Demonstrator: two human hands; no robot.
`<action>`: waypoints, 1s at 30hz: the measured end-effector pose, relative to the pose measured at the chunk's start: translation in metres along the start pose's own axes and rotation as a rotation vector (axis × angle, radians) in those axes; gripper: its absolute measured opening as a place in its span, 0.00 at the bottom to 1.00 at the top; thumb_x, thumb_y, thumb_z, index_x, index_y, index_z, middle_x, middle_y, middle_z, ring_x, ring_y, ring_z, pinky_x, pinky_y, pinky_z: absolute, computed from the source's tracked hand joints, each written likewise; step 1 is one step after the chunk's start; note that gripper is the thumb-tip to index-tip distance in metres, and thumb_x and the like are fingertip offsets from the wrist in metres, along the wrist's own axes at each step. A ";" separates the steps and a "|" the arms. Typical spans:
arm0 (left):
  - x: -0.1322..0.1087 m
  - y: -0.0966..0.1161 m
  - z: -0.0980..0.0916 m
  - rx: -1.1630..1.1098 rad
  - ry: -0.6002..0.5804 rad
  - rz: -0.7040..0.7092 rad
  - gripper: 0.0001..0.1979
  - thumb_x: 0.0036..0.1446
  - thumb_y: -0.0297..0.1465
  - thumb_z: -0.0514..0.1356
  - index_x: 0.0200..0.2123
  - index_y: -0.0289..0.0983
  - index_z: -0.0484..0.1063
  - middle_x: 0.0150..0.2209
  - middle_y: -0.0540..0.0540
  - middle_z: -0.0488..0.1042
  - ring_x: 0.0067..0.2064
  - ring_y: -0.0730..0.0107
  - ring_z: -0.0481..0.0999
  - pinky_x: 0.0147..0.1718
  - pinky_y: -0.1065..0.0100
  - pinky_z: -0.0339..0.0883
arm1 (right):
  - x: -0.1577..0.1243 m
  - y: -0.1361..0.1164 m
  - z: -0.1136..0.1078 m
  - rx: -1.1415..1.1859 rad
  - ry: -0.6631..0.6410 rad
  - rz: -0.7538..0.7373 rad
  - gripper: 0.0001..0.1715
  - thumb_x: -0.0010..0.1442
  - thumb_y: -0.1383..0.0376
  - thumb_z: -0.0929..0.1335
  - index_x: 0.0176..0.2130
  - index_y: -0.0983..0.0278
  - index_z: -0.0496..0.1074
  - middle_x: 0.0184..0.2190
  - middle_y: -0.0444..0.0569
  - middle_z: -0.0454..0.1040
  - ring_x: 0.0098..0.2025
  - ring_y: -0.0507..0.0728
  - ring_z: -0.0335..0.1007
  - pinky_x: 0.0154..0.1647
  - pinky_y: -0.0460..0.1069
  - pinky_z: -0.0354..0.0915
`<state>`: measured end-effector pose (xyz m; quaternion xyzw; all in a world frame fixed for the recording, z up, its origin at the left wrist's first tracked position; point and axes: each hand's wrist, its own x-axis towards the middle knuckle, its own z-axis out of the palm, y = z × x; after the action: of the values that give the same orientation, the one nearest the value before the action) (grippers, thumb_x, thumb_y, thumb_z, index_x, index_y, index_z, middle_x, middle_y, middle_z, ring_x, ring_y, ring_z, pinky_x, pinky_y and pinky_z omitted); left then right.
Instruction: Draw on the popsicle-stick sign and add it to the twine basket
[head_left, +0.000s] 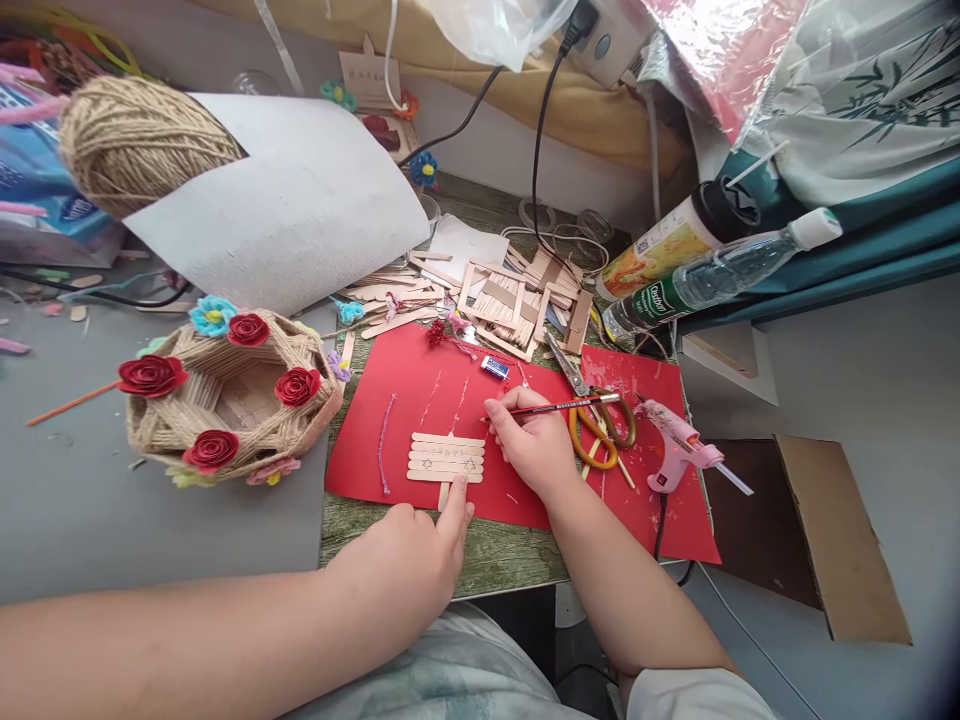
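Here, at a crowded craft table, our left hand (409, 560) presses its outstretched index finger on the stick jutting from the front of the stick panel (447, 457). The other fingers are loosely curled and hold nothing. The panel, a small raft of flat wooden sticks with faint pencil marks, lies on the red sheet (420, 395) near its front edge. Our right hand (529, 445) rests just beside the panel's right end, fingers pinched round a red pencil (570, 405) that reaches across the orange-handled scissors (596, 425). A pink glue gun (679, 445) lies further right, and a twine basket (229, 400) with red roses sits to the left.
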<state>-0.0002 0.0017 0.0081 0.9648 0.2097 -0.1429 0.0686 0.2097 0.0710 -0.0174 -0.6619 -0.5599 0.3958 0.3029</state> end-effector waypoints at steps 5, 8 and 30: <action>0.001 -0.001 -0.004 0.026 -0.043 0.016 0.32 0.59 0.26 0.57 0.68 0.32 0.63 0.67 0.18 0.61 0.26 0.64 0.78 0.23 0.63 0.63 | 0.000 0.001 0.000 0.027 -0.006 -0.011 0.20 0.67 0.49 0.68 0.30 0.59 0.66 0.24 0.43 0.72 0.24 0.53 0.67 0.26 0.48 0.63; 0.002 -0.001 -0.004 0.019 -0.057 0.018 0.32 0.60 0.26 0.56 0.68 0.32 0.62 0.68 0.18 0.59 0.27 0.64 0.79 0.24 0.63 0.64 | 0.000 -0.002 0.000 0.020 -0.029 -0.023 0.21 0.66 0.49 0.68 0.29 0.60 0.67 0.24 0.43 0.72 0.24 0.53 0.66 0.26 0.47 0.62; 0.000 0.002 0.006 0.025 0.027 0.008 0.31 0.62 0.30 0.59 0.68 0.32 0.63 0.66 0.17 0.61 0.25 0.64 0.78 0.22 0.62 0.67 | 0.003 0.007 0.002 0.135 0.000 0.005 0.20 0.66 0.49 0.69 0.29 0.60 0.67 0.24 0.42 0.71 0.23 0.52 0.65 0.25 0.47 0.62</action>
<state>-0.0005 -0.0007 0.0027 0.9683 0.2050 -0.1322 0.0540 0.2118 0.0728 -0.0244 -0.6414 -0.5301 0.4336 0.3459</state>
